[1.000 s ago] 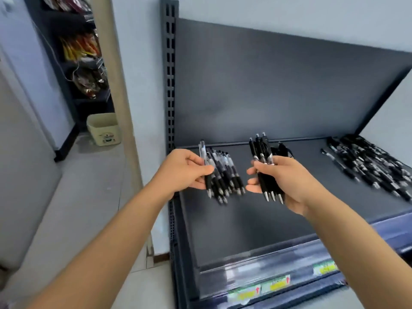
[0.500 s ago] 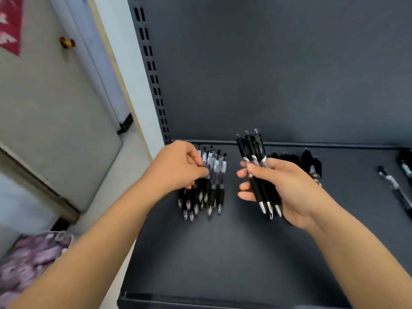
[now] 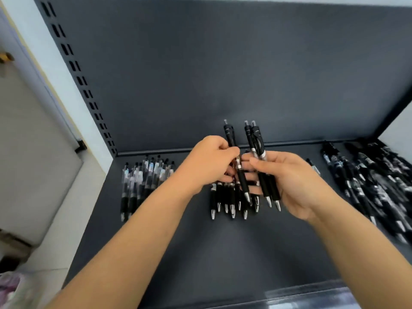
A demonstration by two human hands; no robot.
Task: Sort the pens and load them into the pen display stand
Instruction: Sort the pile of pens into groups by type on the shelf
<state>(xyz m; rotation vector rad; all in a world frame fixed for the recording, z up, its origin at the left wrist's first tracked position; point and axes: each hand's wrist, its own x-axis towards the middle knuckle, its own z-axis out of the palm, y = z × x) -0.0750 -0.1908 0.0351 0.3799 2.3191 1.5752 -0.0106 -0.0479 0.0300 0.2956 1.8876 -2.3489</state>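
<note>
Head view: left hand [image 3: 209, 163] pinched one black pen [image 3: 229, 134] upright, fingers curled round it. Right hand [image 3: 294, 184] gripped two black pens [image 3: 256, 139] just beside. Beneath both, a row of pens [image 3: 231, 199] lay on the shelf [image 3: 200, 253]; a loose pile of pens [image 3: 374, 175] lay at the right.

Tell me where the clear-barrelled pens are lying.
Head view: the clear-barrelled pens lie at the left of the shelf, near the back panel, left of the left hand and the row of black pens.
</note>
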